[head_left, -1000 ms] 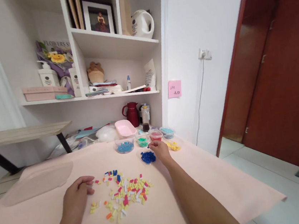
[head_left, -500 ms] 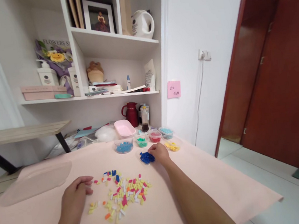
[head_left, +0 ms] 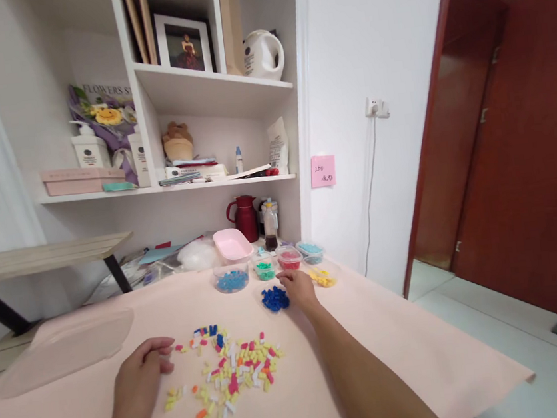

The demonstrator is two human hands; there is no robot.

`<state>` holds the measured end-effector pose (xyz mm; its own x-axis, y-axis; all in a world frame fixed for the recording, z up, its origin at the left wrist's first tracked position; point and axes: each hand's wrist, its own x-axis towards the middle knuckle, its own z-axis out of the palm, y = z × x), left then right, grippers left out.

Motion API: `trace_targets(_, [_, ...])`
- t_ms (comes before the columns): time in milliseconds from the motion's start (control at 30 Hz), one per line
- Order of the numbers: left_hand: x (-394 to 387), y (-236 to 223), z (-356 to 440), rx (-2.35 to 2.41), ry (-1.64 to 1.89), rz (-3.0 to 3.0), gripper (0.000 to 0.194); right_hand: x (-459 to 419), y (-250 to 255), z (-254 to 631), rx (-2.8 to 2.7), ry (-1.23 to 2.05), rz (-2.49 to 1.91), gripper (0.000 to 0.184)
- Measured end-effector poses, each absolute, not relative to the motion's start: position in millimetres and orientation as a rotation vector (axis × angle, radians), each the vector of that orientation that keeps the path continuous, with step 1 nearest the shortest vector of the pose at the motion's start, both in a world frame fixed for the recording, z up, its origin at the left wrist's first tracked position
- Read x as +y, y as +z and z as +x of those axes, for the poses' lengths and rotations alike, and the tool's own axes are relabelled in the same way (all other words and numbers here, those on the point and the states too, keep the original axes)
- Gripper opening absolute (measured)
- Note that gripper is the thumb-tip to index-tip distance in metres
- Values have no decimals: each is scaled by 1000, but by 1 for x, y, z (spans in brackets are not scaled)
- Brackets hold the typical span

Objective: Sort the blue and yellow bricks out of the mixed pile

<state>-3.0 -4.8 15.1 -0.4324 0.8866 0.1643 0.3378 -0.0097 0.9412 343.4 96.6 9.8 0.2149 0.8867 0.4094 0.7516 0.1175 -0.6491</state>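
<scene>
My right hand (head_left: 298,289) hovers at the right rim of a small clear dish of dark blue pieces (head_left: 274,298). Its fingers stretch to the left over the dish's back edge, with no piece visible at the tips. My left hand (head_left: 143,372) is at the left of a loose spread of small bricks (head_left: 241,367), mostly yellow, with pink, white, orange and a few dark blue ones. Its fingers are loosely bent and apart from the thumb, holding nothing. A pink brick (head_left: 179,348) lies just beyond its fingertips.
Behind the dish stand tubs of light blue (head_left: 232,281), green (head_left: 265,270), red (head_left: 289,259) and turquoise pieces (head_left: 310,251). Yellow pieces (head_left: 323,278) sit right of my right hand. A pink basin (head_left: 233,246) and red jug (head_left: 245,219) are farther back. A clear lid-like sheet (head_left: 68,350) lies left.
A second ago my right fingertips held a small dark blue piece above the dish. The hand dipped to the dish and has now lifted slightly, no piece showing. My left hand stays by the bricks.
</scene>
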Motion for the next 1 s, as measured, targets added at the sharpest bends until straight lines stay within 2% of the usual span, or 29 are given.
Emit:
trace_targets(267, [-7, 17, -3, 1761, 1464, 1248, 29, 89, 17, 342, -1697, 263, -1746, 25])
trace_targets(567, [-5, 15, -3, 1770, 1456, 1271, 29, 83, 13, 332, -1843, 201, -1664, 39])
trace_targets(800, [-4, 13, -4, 1757, 1458, 1269, 29, 91, 18, 340, -1754, 177, -1643, 46])
trace_targets(1000, [-5, 13, -3, 1759, 1447, 1255, 30, 86, 20, 339, -1813, 140, -1633, 41])
